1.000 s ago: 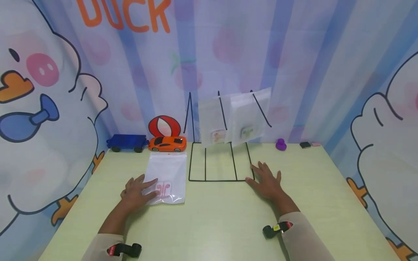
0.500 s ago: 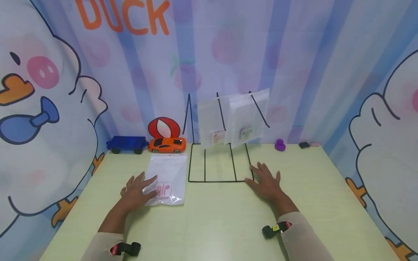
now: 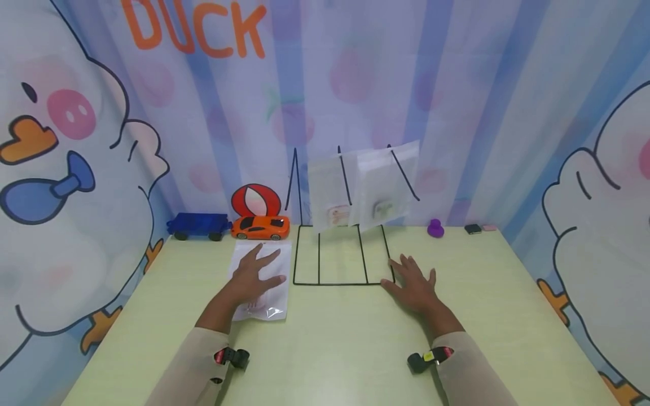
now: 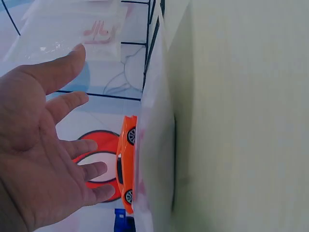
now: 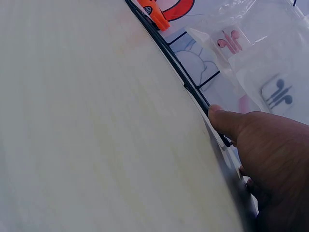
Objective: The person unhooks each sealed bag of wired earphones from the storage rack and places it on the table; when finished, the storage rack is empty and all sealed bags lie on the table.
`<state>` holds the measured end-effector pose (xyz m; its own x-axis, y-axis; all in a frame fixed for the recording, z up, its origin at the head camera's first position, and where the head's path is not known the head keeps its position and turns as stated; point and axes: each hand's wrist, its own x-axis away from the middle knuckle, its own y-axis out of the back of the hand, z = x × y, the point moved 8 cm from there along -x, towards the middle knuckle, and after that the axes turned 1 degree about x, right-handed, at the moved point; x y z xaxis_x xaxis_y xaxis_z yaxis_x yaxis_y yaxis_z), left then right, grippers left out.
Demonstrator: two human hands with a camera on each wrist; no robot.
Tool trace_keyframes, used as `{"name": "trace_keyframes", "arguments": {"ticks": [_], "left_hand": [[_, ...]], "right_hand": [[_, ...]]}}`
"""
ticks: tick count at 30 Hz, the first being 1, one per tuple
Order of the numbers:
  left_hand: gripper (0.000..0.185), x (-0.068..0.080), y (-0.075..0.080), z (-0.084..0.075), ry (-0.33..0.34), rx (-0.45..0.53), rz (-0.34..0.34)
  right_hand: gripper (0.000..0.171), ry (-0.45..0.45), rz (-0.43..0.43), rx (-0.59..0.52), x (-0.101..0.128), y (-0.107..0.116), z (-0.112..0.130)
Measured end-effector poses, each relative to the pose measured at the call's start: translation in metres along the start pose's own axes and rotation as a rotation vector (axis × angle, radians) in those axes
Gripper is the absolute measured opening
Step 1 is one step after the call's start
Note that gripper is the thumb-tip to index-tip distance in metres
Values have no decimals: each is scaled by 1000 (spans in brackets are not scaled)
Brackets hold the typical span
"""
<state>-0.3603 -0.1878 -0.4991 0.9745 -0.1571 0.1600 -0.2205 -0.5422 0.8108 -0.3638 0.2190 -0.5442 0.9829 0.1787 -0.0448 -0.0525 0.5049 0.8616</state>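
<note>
A white zip bag lies flat on the table, its earphone-printed patch partly hidden. Over it hovers my left hand, fingers spread and holding nothing; the left wrist view shows the palm beside the bag. A black wire rack stands in the middle, with white bags on its middle and right hooks, while the left hook carries none. My right hand lies at the rack's front right corner with fingers extended. In the right wrist view, its thumb touches the base wire.
Behind the flat bag stand an orange toy car and a blue toy wagon. At the back right sit a purple toy duck, a small black block and a pink one. A printed curtain backs the table.
My left hand has moved right and forward from the bag's lower left edge to over its middle, fingers spreading. The right hand stays at the rack's corner.
</note>
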Motion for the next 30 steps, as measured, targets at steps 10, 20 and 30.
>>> {"name": "trace_keyframes", "arguments": {"ticks": [10,20,30], "left_hand": [[86,-29,-6,-35,-48,-39,-7],[73,-63,-8,-75,-218,127,-57],[59,-86,-19,-93,-294,355,-50]], "right_hand": [[74,-17,7,12,-1,0,-3],[73,-18,12,12,-1,2,-2],[73,-8,15,10,0,1,2]]}}
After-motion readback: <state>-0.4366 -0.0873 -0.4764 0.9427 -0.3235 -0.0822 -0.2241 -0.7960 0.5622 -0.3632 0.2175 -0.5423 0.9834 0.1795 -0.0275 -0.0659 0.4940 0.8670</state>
